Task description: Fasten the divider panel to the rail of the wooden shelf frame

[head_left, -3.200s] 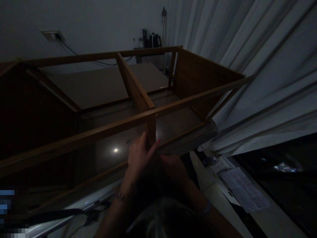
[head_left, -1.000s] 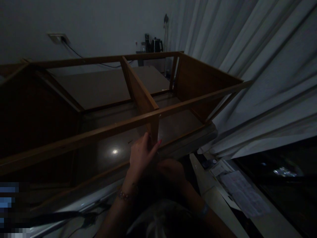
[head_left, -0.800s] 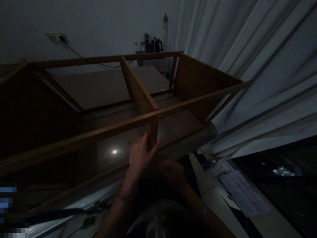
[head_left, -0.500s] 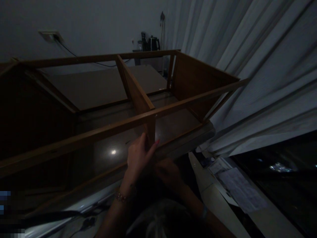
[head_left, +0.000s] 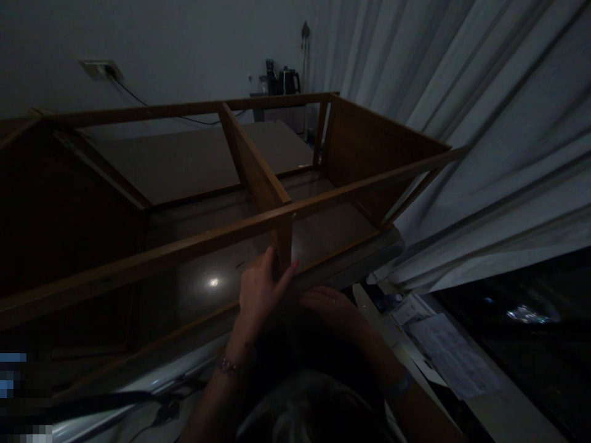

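A brown wooden cabinet frame (head_left: 351, 191) lies in front of me in a dim room, with a central divider panel (head_left: 252, 163). My left hand (head_left: 261, 292) grips the lower front edge of that divider, thumb on one side and fingers on the other. My right hand (head_left: 330, 307) is just right of it, low against the frame's bottom rail, fingers curled in the dark. What those fingers hold, if anything, is hidden.
White curtains (head_left: 462, 123) hang at the right. Papers (head_left: 450, 351) lie on a pale board at the lower right. A kettle (head_left: 289, 80) stands on a far stand by the wall. A wall socket (head_left: 99, 67) with a cable is at upper left.
My right hand has shifted slightly up and to the right along the bottom rail. My left hand keeps its grip on the divider. The view has wobbled a little.
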Demonstrator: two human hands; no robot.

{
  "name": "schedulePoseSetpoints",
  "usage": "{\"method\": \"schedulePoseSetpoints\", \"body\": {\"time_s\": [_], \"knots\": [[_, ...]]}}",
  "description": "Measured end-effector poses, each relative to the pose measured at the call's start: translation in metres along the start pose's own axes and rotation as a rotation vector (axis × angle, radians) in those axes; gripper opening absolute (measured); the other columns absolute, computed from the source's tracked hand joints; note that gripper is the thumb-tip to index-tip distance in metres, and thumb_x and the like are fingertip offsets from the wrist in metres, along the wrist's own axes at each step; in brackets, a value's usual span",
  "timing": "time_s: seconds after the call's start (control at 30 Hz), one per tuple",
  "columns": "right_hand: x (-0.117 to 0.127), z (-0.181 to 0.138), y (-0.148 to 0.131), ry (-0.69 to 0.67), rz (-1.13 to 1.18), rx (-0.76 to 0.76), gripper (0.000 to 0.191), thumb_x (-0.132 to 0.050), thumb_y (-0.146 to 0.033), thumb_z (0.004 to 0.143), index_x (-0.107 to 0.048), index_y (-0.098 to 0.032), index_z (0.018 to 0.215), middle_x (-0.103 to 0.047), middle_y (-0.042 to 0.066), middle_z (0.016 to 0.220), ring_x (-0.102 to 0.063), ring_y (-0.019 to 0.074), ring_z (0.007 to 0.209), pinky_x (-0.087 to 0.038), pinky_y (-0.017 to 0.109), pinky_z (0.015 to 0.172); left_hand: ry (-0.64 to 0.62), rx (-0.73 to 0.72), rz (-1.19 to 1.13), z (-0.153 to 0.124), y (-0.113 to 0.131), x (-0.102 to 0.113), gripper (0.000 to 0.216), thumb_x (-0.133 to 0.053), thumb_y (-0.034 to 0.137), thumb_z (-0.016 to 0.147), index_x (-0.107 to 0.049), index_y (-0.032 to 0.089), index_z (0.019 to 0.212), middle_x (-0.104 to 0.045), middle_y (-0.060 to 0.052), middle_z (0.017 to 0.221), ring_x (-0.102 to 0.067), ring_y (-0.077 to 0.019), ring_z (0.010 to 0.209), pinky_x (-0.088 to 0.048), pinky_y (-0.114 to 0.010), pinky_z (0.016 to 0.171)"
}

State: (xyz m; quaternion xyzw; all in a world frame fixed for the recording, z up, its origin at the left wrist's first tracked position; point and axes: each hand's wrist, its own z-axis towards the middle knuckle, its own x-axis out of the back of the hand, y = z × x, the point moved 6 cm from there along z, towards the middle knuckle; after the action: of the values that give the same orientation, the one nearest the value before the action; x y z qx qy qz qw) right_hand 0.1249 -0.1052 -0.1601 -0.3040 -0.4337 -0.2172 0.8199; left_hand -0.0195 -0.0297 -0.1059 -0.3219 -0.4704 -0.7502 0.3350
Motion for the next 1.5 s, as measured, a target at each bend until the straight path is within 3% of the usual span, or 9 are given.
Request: {"method": "schedulePoseSetpoints", "body": {"time_s": [0.27,0.4,0.53,0.9,1.03,1.13,1.23,1.37,1.5], "knots": [[0.004,0.002,0.007,0.099,0.153,-0.123,0.026,-0.055,-0.015,0.089,-0.065,-0.026,0.111,-0.071,0.002,0.087,-0.065,0.0154,0.081,-0.052,0.030,0.077,0.003,-0.013,0.019,0.000,0.000,0.000,0.037,-0.044,0.056,0.087,-0.053,0.020,0.091,-0.066,-0.004,0.078,-0.063,-0.0182,0.070,-0.043,-0.027,0.060],[-0.007,-0.004,0.012,0.196,0.545,-0.435,0.031,-0.055,-0.022,0.090,-0.057,-0.025,0.120,-0.072,0.002,0.093,-0.069,0.0156,0.081,-0.055,0.029,0.073,0.010,-0.008,0.034,0.000,-0.001,0.000,0.037,-0.044,0.056,0.087,-0.053,0.020,0.091,-0.065,-0.003,0.075,-0.063,-0.0182,0.069,-0.043,-0.027,0.058],[-0.020,-0.009,0.011,0.297,0.950,-0.735,0.036,-0.062,-0.032,0.084,-0.052,-0.022,0.117,-0.070,-0.002,0.074,-0.067,0.0140,0.057,-0.053,0.024,0.053,0.007,-0.002,-0.006,0.000,0.001,0.001,0.036,-0.045,0.056,0.087,-0.053,0.021,0.090,-0.065,-0.003,0.077,-0.063,-0.0177,0.068,-0.043,-0.026,0.058],[-0.014,-0.003,0.009,0.309,1.041,-0.879,0.024,-0.060,-0.036,0.083,-0.054,-0.022,0.102,-0.055,-0.007,0.061,-0.054,0.0103,0.054,-0.043,0.021,0.052,0.000,-0.008,-0.010,0.000,0.001,0.001,0.039,-0.046,0.055,0.087,-0.054,0.019,0.100,-0.066,-0.004,0.079,-0.063,-0.0186,0.071,-0.043,-0.026,0.059],[-0.001,-0.002,0.007,0.337,0.679,-0.798,0.019,-0.058,-0.027,0.086,-0.053,-0.022,0.103,-0.059,-0.004,0.070,-0.056,0.0122,0.061,-0.045,0.023,0.057,0.002,-0.009,-0.024,-0.001,0.000,-0.001,0.038,-0.046,0.054,0.087,-0.054,0.019,0.099,-0.066,-0.005,0.082,-0.063,-0.0180,0.072,-0.044,-0.026,0.059],[0.002,0.000,0.001,0.338,0.306,-0.591,0.014,-0.053,-0.019,0.087,-0.056,-0.021,0.101,-0.064,0.002,0.080,-0.059,0.0155,0.071,-0.048,0.026,0.065,-0.011,-0.012,-0.023,-0.001,0.000,-0.001,0.038,-0.045,0.054,0.087,-0.053,0.019,0.098,-0.066,-0.005,0.082,-0.063,-0.0175,0.072,-0.043,-0.025,0.059],[-0.016,0.001,-0.007,0.143,0.008,-0.307,0.017,-0.053,-0.013,0.087,-0.059,-0.022,0.100,-0.066,0.003,0.081,-0.058,0.0185,0.079,-0.047,0.032,0.078,-0.012,-0.006,-0.014,-0.001,0.001,0.000,0.038,-0.045,0.055,0.087,-0.053,0.020,0.096,-0.065,-0.003,0.080,-0.063,-0.0181,0.072,-0.043,-0.026,0.059],[-0.032,0.000,-0.006,-0.048,-0.089,-0.127,0.017,-0.058,-0.016,0.087,-0.060,-0.023,0.102,-0.068,0.002,0.088,-0.059,0.0183,0.083,-0.044,0.033,0.085,-0.010,-0.008,-0.036,-0.001,0.001,0.000,0.038,-0.045,0.055,0.087,-0.052,0.020,0.097,-0.066,-0.004,0.082,-0.063,-0.0182,0.073,-0.043,-0.026,0.060],[-0.013,0.005,-0.007,0.077,-0.119,-0.049,0.010,-0.053,-0.023,0.093,-0.061,-0.023,0.099,-0.069,0.001,0.088,-0.060,0.0153,0.082,-0.042,0.030,0.082,-0.006,-0.017,-0.027,0.000,0.001,0.000,0.037,-0.045,0.055,0.087,-0.052,0.020,0.096,-0.065,-0.004,0.080,-0.063,-0.0181,0.072,-0.043,-0.026,0.060]]}}
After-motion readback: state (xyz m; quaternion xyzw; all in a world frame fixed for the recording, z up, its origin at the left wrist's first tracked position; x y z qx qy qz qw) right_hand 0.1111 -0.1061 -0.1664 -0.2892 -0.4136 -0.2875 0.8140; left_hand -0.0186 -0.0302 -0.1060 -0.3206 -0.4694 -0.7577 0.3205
